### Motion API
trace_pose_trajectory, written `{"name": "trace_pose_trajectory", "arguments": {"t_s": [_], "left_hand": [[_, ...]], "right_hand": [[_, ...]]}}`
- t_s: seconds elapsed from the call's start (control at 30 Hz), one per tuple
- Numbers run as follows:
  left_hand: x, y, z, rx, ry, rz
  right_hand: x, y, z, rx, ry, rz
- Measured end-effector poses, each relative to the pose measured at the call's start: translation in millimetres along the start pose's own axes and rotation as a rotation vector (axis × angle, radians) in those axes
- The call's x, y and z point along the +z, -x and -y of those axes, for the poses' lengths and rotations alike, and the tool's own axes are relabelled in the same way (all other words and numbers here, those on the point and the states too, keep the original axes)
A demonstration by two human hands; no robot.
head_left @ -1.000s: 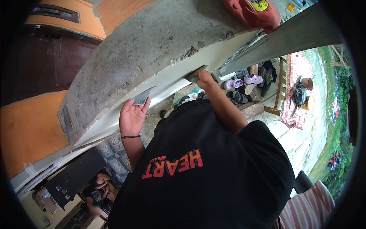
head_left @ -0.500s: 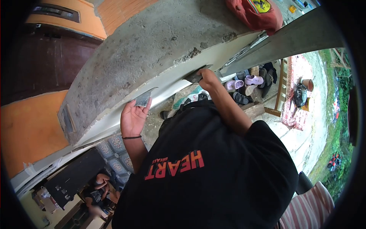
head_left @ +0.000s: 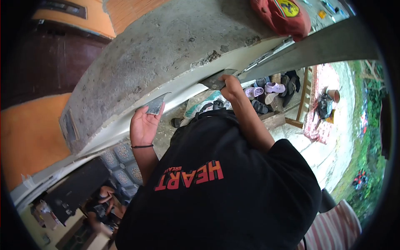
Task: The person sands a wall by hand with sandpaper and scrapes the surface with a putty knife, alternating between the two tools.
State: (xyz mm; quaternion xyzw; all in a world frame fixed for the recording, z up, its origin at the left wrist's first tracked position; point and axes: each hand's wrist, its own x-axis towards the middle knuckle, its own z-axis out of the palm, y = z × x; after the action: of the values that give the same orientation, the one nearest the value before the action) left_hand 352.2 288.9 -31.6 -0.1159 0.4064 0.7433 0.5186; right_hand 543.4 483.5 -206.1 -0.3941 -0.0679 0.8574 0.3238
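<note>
My left hand (head_left: pixel 143 126) is palm up, its thumb and fingers closed on the lower edge of a thin grey flat plate (head_left: pixel 156 105) like a putty spreader. That plate lies close against the pale face of the concrete ledge (head_left: pixel 166 54). Further right, my right hand (head_left: pixel 232 88) grips a wider dark grey flat blade (head_left: pixel 215 81), smeared on its surface, which overlaps the same pale face just under the ledge's rough edge. Any handle on it is hidden by my fingers.
A red cap (head_left: pixel 283 18) rests on the ledge beside a grey post (head_left: pixel 316 48). Below are lilac clogs (head_left: pixel 275 87), other footwear and a white-green sack (head_left: pixel 200 102). A person (head_left: pixel 106 204) sits at lower left; a striped cloth (head_left: pixel 337 227) hangs at lower right.
The dark blade in my right hand has turned, showing more of its flat side. My left hand keeps its plate at nearly the same place; the view has shifted slightly.
</note>
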Motion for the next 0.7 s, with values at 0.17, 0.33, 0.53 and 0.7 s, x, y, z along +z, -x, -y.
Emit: {"name": "trace_pose_trajectory", "arguments": {"t_s": [0.17, 0.33, 0.53, 0.7], "left_hand": [[5, 1, 3, 0.033, 0.007, -0.055], [2, 5, 3, 0.038, 0.007, -0.03], [0, 0, -2, -0.038, 0.019, 0.007], [-2, 0, -2, -0.026, -0.034, -0.004]], "right_hand": [[-46, -68, -1, 0.019, 0.135, -0.063], [-28, -21, 22, -0.026, 0.083, 0.02], [-59, -76, 40, -0.138, 0.096, -0.167], [-46, -35, 54, -0.252, 0.128, -0.162]]}}
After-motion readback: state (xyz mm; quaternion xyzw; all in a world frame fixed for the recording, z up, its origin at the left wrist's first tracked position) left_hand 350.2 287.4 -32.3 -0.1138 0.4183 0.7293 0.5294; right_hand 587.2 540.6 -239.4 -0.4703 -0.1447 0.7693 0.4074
